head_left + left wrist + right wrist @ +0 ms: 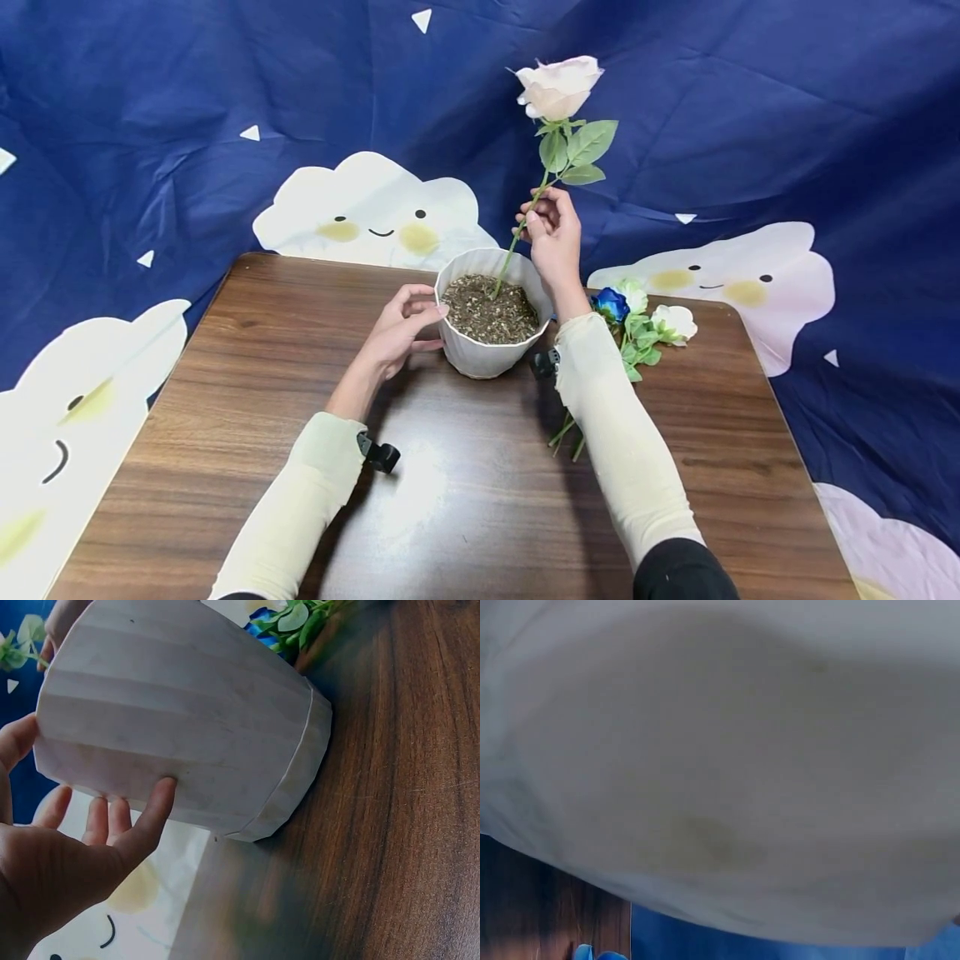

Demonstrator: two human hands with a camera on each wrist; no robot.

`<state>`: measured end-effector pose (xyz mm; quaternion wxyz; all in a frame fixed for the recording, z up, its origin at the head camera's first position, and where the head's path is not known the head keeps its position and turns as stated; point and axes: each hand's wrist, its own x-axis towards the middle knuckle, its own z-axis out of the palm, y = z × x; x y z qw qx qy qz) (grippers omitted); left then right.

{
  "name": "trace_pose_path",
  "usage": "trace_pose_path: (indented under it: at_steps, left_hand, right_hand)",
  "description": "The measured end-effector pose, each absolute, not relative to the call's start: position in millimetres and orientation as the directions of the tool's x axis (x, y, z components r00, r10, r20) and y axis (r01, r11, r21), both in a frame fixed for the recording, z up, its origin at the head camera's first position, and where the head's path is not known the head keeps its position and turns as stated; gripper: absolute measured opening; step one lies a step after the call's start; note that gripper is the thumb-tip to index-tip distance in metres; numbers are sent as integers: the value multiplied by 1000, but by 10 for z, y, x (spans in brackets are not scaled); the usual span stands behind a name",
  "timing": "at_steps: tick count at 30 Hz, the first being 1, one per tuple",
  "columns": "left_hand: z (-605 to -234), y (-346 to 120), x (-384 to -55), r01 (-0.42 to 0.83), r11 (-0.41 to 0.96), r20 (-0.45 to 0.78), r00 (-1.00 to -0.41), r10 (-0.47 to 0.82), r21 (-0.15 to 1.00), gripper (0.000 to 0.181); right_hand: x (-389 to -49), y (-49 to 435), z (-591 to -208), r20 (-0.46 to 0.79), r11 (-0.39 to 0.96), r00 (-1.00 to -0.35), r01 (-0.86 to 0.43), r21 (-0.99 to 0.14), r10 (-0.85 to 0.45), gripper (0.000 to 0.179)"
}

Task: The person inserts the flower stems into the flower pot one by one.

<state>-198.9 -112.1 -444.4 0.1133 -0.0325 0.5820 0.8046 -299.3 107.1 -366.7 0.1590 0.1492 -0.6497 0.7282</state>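
Observation:
A pale pink rose with green leaves stands tilted, the lower end of its stem in the soil. My right hand pinches that stem below the leaves, above the pot's far rim. The white faceted flower pot sits upright on the table. At its left side is my left hand, thumb at the rim and the other fingers spread along the wall; in the left wrist view fingertips touch the pot. A blurred pale surface fills most of the right wrist view.
To the pot's right, partly behind my right sleeve, lie more artificial flowers: a blue rose, a white rose and a greenish-white one. The wooden table ends at a blue cloth backdrop with smiling clouds.

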Motion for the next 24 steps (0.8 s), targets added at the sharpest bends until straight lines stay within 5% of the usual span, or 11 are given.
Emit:
trace_pose_path:
  at_steps: [24]
  left_hand:
    - [-4454, -1121, -1993, -214, -275, -179, -973, 144, 938, 48]
  right_hand:
    - [-3081, 972, -3673, 286, -68, -948, -279, -958, -143, 24]
